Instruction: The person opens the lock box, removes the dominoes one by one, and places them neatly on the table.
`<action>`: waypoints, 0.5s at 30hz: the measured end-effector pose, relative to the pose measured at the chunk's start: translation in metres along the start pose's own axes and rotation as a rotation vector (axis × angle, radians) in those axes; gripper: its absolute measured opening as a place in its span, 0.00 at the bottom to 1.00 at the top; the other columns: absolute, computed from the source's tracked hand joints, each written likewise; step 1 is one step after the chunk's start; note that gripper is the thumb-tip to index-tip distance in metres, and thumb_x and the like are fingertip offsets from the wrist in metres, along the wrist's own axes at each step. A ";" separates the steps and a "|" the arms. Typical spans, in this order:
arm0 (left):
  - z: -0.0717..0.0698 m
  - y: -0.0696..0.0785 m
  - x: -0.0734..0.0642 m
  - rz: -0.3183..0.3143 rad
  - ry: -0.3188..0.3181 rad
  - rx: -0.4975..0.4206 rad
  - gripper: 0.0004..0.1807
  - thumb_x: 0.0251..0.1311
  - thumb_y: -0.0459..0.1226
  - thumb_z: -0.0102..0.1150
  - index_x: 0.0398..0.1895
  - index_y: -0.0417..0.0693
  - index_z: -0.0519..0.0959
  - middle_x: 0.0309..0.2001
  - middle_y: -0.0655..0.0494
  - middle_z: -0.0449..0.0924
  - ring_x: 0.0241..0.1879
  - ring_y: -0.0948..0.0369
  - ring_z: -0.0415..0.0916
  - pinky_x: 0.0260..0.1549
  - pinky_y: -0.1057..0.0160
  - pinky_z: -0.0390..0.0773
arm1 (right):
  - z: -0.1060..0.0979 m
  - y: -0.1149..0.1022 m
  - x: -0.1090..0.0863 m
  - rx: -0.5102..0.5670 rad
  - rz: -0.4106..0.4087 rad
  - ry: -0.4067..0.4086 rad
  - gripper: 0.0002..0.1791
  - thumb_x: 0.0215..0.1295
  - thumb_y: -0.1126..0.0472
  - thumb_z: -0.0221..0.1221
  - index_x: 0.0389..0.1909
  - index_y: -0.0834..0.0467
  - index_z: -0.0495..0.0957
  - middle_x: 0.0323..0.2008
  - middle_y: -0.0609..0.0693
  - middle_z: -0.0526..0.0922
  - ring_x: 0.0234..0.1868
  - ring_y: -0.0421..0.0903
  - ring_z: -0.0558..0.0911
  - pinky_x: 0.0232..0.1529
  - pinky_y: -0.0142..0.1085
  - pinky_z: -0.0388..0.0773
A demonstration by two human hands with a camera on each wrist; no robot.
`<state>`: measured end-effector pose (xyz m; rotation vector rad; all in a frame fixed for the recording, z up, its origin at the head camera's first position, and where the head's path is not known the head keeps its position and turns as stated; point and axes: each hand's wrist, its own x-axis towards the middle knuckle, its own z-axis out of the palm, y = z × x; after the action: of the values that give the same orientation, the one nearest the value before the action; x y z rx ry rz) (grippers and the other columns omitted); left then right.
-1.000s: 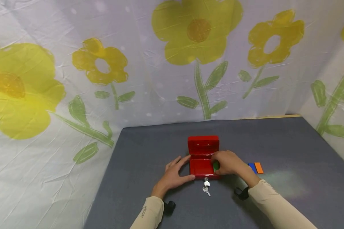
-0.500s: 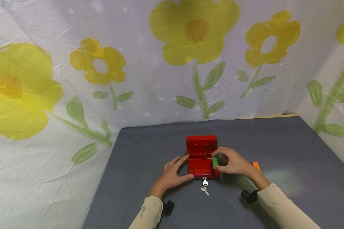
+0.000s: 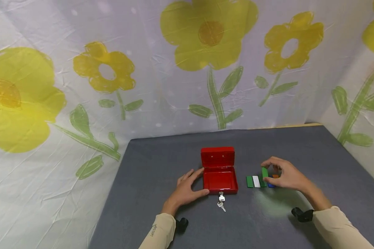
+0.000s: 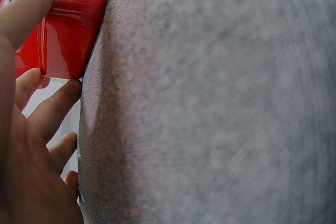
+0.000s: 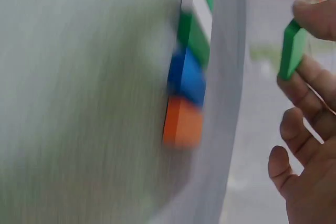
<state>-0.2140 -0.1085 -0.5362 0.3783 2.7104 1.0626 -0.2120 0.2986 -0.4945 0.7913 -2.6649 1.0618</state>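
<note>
A red metal cash box [image 3: 220, 181] stands with its lid [image 3: 217, 157] raised and bare red metal showing inside. My left hand [image 3: 187, 192] is spread along its left side, with the thumb at the front corner and the index finger near the back corner. Off to the right, my right hand [image 3: 289, 176] pinches a thin green block [image 5: 293, 50] between thumb and fingers, above the table. Beneath it lies a row of blocks: a green block [image 3: 249, 182], a white block [image 3: 256, 181], another green one, a blue block [image 5: 187, 80] and an orange block [image 5: 182, 122].
Two small keys [image 3: 221, 199] hang from the lock at the box's front. The grey tabletop [image 3: 162, 155] meets a flower-printed curtain [image 3: 171, 86] at the back. A black wrist camera mount [image 3: 301, 214] sits at the right wrist.
My right hand has lifted the green block out of the cash box and carried it right, over the row of blocks. My left hand stays at the box.
</note>
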 end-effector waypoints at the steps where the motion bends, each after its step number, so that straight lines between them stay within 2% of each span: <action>1: 0.000 0.000 0.000 -0.005 0.000 -0.003 0.46 0.50 0.67 0.65 0.75 0.87 0.59 0.79 0.57 0.59 0.79 0.45 0.47 0.66 0.26 0.62 | -0.005 0.003 -0.004 -0.016 0.001 0.000 0.20 0.55 0.62 0.75 0.49 0.54 0.82 0.41 0.43 0.80 0.31 0.40 0.67 0.28 0.30 0.63; 4: -0.001 0.001 -0.001 -0.020 -0.002 -0.007 0.46 0.50 0.67 0.66 0.74 0.88 0.59 0.80 0.57 0.58 0.79 0.44 0.47 0.65 0.26 0.63 | -0.018 0.011 -0.015 -0.080 0.001 -0.010 0.21 0.53 0.64 0.75 0.49 0.58 0.83 0.41 0.45 0.81 0.31 0.36 0.67 0.28 0.30 0.63; 7: -0.002 0.001 -0.001 -0.018 -0.007 -0.006 0.46 0.50 0.67 0.66 0.75 0.88 0.59 0.80 0.56 0.58 0.79 0.44 0.47 0.65 0.26 0.63 | -0.026 0.019 -0.024 -0.190 0.017 -0.031 0.21 0.51 0.62 0.76 0.48 0.58 0.83 0.42 0.47 0.83 0.32 0.35 0.69 0.33 0.35 0.62; 11: -0.001 0.001 -0.001 -0.015 -0.011 -0.005 0.46 0.50 0.68 0.65 0.74 0.89 0.58 0.79 0.58 0.58 0.79 0.45 0.47 0.65 0.27 0.64 | -0.032 0.027 -0.031 -0.292 0.083 -0.082 0.22 0.48 0.58 0.77 0.46 0.56 0.85 0.42 0.48 0.85 0.39 0.44 0.78 0.39 0.41 0.59; 15: 0.000 0.002 0.000 -0.022 -0.012 -0.003 0.46 0.50 0.68 0.65 0.74 0.90 0.58 0.80 0.58 0.58 0.79 0.45 0.47 0.65 0.26 0.64 | -0.031 0.031 -0.033 -0.329 0.138 -0.149 0.22 0.48 0.57 0.78 0.46 0.54 0.86 0.43 0.49 0.85 0.44 0.52 0.81 0.39 0.42 0.61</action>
<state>-0.2135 -0.1074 -0.5351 0.3521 2.6959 1.0556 -0.2018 0.3525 -0.5015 0.6500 -2.9468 0.5820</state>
